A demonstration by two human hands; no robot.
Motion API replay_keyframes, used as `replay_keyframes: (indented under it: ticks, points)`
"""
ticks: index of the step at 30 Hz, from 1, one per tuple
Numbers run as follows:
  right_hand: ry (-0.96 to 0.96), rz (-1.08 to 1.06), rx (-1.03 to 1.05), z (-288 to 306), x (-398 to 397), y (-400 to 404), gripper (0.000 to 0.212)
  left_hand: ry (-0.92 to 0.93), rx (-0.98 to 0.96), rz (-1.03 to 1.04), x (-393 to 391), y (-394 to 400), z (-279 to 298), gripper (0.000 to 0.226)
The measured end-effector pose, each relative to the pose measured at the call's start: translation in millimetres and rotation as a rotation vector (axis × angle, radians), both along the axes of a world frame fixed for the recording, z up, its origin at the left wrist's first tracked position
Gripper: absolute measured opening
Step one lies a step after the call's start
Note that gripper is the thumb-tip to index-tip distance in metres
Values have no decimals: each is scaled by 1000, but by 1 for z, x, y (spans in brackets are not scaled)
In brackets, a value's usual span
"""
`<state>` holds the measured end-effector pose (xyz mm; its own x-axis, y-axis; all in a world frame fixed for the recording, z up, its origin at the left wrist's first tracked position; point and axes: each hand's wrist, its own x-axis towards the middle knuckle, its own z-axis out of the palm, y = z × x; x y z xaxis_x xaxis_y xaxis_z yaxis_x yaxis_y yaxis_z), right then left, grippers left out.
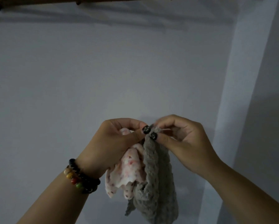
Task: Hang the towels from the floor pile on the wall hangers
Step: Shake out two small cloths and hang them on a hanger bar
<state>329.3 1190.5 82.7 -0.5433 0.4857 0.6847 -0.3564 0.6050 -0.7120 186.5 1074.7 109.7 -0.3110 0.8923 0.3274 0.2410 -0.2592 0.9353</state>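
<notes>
A grey knobbly towel (153, 183) hangs down in front of the pale wall at the lower middle of the view. My left hand (112, 143) grips a white towel with red speckles (130, 172) in its palm and pinches the grey towel's top corner with thumb and forefinger. My right hand (182, 139) pinches the same corner from the right, at a small pale loop (161, 129). The dark wooden hanger rail (90, 1) runs along the top edge of the view, well above both hands. The floor pile is out of view.
The plain pale wall (103, 70) fills most of the view. A wall corner or pillar edge (231, 94) runs down the right side. A beaded bracelet (80, 177) sits on my left wrist.
</notes>
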Motion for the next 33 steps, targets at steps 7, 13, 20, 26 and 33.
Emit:
replay_keyframes:
  ticks: [7,13,20,26,33]
  points:
    - [-38,48,-88,0,-4,-8,10,149,60,116,1,-6,2,14]
    - [-111,89,-120,0,-2,-13,32,191,134,93,2,-6,-3,17]
    - [-117,-109,57,7,7,3,11,226,300,77,-5,-11,-13,29]
    - [-39,-167,26,26,28,20,9,397,252,-267,7,-16,-28,29]
    - [14,-303,86,43,51,34,24,649,302,-286,31,10,-19,42]
